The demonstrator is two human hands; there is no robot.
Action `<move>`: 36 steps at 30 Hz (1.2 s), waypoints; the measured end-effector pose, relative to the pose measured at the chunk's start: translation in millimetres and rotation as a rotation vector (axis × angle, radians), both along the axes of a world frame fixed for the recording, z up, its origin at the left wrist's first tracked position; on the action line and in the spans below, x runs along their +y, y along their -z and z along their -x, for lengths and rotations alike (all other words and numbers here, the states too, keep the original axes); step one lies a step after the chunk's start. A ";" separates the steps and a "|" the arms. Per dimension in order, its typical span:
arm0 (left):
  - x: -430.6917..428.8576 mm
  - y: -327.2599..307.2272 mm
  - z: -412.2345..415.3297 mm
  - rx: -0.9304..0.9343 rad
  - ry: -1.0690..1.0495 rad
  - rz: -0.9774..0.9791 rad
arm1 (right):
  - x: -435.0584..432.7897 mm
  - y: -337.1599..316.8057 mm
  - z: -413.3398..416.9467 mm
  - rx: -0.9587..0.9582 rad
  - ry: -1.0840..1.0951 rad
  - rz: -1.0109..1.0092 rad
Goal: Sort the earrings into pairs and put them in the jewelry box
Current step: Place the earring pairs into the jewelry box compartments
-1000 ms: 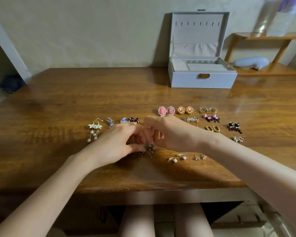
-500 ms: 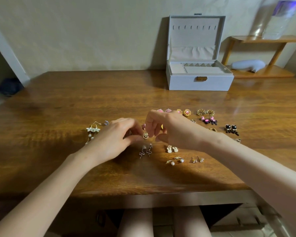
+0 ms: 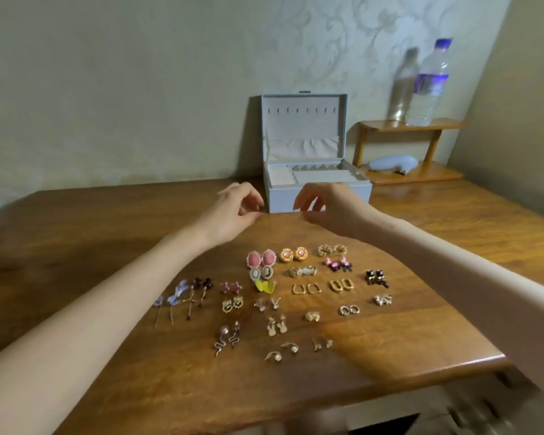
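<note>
Done so far: sorting looks finished. The many small shiny earrings lie 2 by 2 in rows on the brown wooden table, e.g. the pink oval pair w/ sparkly rims & the round gold pair w/ pink middles.
Left to do: I think all the putting away. No earring shows in the box yet, tho part of its inside is hidden.
Box: the pale grey jewelry box w/ cream lining sits at the far side of the table by the wall, well apart from the rows. Lid is up. Its long side runs left to right & its front faces the person.
L hand: the left hand is in the air just by the box's front left corner. Thumb & fingers are bent w/ a gap between them. Nothing seen in it.
R hand: the right hand is in front of the box & hides the middle of its front. Thumb & fingers are apart too. It holds nothing I can see.
Long ones: the purple ribbon drop earrings & the silver snake earrings lie flat, long way running far to near. The ribbon ones' thin ends point at the person.
</note>
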State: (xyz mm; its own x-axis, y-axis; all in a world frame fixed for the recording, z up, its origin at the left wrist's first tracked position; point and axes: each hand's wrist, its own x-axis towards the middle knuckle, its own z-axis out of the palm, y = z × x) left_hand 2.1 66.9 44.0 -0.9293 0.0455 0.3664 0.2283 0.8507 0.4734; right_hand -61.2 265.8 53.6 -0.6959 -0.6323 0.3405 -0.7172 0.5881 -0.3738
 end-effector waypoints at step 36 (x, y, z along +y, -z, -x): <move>-3.0 16.1 164.8 -0.022 -0.048 0.147 | 16.3 35.9 167.4 0.192 0.417 -0.017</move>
